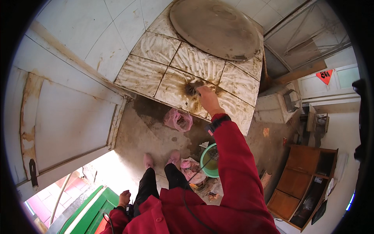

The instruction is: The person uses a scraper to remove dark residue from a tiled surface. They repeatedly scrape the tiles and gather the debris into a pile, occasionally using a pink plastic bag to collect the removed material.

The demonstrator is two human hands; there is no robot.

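My right hand (208,96) reaches over a white tiled stove top (192,63) with muddy brown smears. Its fingertips touch the side of a dark, matted clump (191,89), perhaps a scouring pad, lying in a brown patch; whether they grip it cannot be told. A large round grey lid (216,29) covers the back of the top. My left hand (124,198) hangs low beside my left leg, its fingers curled, with nothing visible in it. Below the stove's front edge stands an open pink plastic bag (178,120). Partly behind my right sleeve is a green basin (211,161) holding murky water and a dark clump.
A white wooden door (73,117) stands at the left, with a green panel (90,212) below it. Plastic bags and scraps (194,172) lie on the floor by my feet. To the right are a pale box-shaped object (271,105) and a brown wooden cabinet (301,175).
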